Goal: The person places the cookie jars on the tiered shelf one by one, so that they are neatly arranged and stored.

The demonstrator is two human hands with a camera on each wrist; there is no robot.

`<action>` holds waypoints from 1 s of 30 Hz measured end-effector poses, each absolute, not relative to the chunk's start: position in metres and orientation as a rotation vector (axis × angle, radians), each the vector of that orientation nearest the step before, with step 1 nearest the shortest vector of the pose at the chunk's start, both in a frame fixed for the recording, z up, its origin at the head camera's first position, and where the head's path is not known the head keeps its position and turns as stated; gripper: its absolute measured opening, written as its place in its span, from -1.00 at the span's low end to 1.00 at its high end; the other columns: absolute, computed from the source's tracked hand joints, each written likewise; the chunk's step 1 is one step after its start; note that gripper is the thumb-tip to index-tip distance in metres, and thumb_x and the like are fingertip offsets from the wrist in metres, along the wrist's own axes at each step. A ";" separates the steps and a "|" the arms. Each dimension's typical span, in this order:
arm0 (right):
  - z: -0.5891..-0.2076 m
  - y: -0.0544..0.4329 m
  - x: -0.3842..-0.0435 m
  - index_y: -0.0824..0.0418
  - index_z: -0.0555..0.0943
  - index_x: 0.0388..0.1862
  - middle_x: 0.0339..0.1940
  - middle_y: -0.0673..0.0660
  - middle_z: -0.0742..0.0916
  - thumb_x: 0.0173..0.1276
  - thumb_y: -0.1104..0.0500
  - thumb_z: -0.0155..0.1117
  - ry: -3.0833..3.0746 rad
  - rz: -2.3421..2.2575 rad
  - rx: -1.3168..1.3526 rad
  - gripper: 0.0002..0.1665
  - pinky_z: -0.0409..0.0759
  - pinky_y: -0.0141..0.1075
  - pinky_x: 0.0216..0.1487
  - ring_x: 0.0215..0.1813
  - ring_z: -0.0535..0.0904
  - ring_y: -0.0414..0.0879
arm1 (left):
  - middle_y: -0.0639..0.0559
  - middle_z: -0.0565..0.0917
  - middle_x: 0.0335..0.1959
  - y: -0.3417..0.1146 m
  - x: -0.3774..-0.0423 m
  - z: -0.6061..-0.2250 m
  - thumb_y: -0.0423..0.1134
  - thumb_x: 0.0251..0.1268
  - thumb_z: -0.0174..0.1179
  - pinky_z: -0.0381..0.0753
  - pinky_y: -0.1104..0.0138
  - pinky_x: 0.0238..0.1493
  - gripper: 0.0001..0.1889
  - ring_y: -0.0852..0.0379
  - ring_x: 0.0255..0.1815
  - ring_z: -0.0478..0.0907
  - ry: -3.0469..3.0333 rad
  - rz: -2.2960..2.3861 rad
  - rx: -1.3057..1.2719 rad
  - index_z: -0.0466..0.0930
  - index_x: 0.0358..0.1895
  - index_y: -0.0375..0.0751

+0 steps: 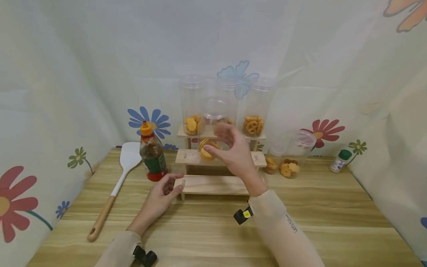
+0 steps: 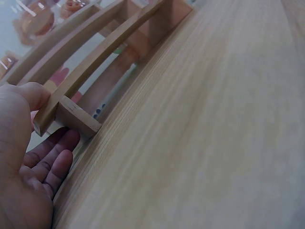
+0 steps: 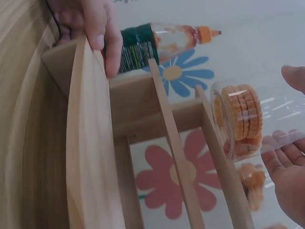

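My right hand [image 1: 236, 152] holds a clear lidded jar [image 1: 214, 109] from the right, thumb in front and fingers behind. Round sandwich crackers [image 3: 244, 117] lie in the bottom of that jar, close over the middle step of a three-tier wooden display rack [image 1: 211, 184]. The left hand [image 1: 161, 193] grips the left end of the rack's lowest step; its thumb and forefinger lie against the board, as the right wrist view also shows. Three tall clear jars stand on the top step, among them a pretzel jar [image 1: 253, 124]; the held jar partly hides the middle one.
A sauce bottle [image 1: 154, 157] with an orange cap stands left of the rack, beside a white spatula [image 1: 115, 189] with a wooden handle. Two snack jars, including a cookie jar [image 1: 295, 157], stand right of it. Farther right is a green-capped shaker [image 1: 340, 161]. Flowered cloth hangs behind.
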State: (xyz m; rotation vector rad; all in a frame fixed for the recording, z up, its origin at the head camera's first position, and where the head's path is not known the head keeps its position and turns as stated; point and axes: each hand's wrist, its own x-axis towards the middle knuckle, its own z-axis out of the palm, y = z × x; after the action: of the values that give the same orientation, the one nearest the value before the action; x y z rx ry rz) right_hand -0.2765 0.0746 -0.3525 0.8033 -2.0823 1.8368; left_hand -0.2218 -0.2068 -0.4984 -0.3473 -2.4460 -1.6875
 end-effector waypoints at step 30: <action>-0.385 0.009 -0.287 0.28 0.47 0.35 0.23 0.17 0.74 0.35 0.09 0.75 -2.129 1.773 0.661 -0.21 0.63 0.01 0.44 0.39 0.64 0.26 | -0.05 0.77 0.21 -0.206 -0.221 -0.497 -0.08 0.67 0.36 0.64 0.33 -0.03 -0.64 0.02 0.00 0.69 -2.460 -1.685 -0.329 0.67 0.40 0.06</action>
State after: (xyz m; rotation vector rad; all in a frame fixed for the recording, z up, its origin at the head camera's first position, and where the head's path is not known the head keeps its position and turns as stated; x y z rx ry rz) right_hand -0.2865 0.0094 -0.3849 0.6606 -2.1293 1.7729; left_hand -0.2212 -0.2065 -0.4966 -0.3290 -2.4600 -1.6849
